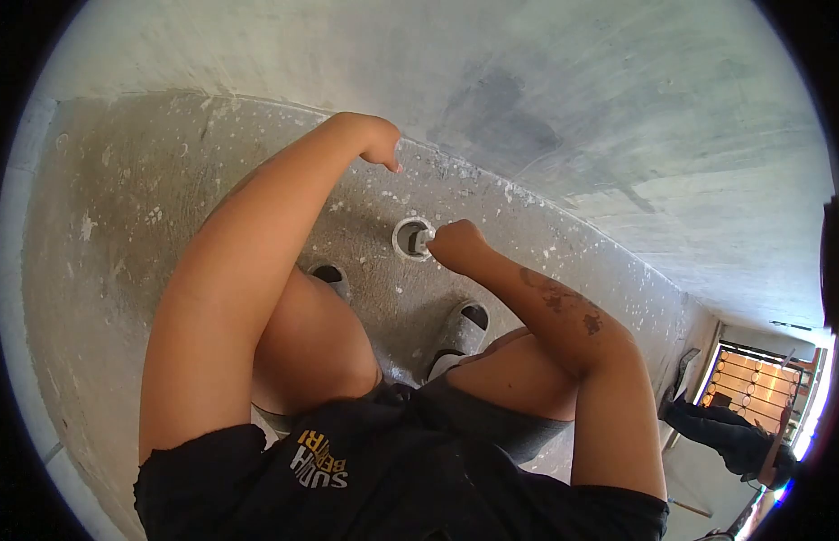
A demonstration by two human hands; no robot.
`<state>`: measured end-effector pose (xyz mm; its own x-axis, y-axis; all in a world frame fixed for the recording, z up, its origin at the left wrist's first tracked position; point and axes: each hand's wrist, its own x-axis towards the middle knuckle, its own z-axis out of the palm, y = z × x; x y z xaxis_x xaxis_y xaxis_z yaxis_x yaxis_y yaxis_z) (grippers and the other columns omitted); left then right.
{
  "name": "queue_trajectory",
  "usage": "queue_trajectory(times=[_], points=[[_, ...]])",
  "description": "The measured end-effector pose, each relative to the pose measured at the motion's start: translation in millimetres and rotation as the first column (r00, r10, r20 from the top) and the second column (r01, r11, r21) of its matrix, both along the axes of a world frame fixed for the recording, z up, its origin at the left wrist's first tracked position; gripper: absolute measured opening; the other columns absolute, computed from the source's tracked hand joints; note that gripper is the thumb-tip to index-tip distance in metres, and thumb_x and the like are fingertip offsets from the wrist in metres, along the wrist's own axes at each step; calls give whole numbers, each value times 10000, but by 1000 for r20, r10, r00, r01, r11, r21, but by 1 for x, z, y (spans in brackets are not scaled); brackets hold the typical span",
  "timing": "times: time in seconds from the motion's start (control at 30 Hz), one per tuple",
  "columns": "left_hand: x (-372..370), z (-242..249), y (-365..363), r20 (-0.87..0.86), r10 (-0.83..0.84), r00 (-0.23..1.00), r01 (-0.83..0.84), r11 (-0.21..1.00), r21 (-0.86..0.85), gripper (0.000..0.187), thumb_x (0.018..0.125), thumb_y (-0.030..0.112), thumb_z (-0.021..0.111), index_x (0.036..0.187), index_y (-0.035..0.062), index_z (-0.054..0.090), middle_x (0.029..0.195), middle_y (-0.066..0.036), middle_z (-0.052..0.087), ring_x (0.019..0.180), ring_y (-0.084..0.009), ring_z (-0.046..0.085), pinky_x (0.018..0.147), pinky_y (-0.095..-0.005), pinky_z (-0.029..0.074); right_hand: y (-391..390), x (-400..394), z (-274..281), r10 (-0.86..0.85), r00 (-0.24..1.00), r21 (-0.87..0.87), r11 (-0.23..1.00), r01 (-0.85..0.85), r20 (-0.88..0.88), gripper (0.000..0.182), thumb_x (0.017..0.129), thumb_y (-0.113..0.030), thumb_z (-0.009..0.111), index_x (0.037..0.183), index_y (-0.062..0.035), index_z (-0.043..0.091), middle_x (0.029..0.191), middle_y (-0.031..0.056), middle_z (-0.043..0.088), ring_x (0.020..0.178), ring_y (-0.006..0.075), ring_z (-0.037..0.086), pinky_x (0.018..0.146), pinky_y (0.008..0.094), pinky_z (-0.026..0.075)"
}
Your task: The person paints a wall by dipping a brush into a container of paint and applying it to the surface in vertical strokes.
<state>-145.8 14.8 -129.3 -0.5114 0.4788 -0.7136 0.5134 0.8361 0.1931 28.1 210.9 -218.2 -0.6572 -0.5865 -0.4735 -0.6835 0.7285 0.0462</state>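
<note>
A small round white tub [397,239] stands on the speckled floor in front of my feet, with something greyish inside. My right hand [457,246] is closed at the tub's right side, its fingers around a pale piece that reaches over the opening; what it is cannot be made out. Farther up, beside the foot of the wall [564,117], my left hand [382,142] is bent downward. Only a reddish fingertip shows below it, and the other fingers are hidden, so any held object cannot be seen.
Grey slippers [457,334] are on my feet, close below the tub. The plastered wall meets the floor just past my hands. At the far right another person in dark trousers [721,433] is near an orange-lit window with a metal grille [748,388].
</note>
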Motion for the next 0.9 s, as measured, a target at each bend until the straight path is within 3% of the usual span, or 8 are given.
queue_trajectory(times=[0.4, 0.67, 0.9], points=[[-4, -7, 2, -26, -11, 1000, 11, 1000, 12, 650, 834, 486, 650, 1283, 29, 541, 1303, -182, 547, 1205, -330, 520, 989, -427, 427, 12, 5, 33, -103, 994, -14, 995, 104, 20, 139, 806, -139, 587, 826, -118, 723, 846, 89, 700, 798, 272, 692, 637, 403, 546], [-2, -3, 13, -21, -66, 998, 66, 998, 18, 668, 835, 509, 638, 1291, 32, 530, 1299, -187, 549, 1206, -335, 518, 992, -427, 422, 20, 10, 68, -143, 987, 14, 990, 142, 74, 195, 894, -170, 560, 1036, -190, 692, 934, 81, 686, 883, 269, 682, 707, 400, 548], [1, -1, 14, -17, -69, 997, 70, 996, 49, 666, 822, 530, 645, 1277, 54, 547, 1289, -184, 553, 1199, -335, 519, 998, -425, 415, 30, 14, 81, -186, 977, -1, 982, 187, 101, 269, 866, -105, 574, 1073, -240, 682, 947, 82, 685, 892, 269, 682, 712, 398, 559]])
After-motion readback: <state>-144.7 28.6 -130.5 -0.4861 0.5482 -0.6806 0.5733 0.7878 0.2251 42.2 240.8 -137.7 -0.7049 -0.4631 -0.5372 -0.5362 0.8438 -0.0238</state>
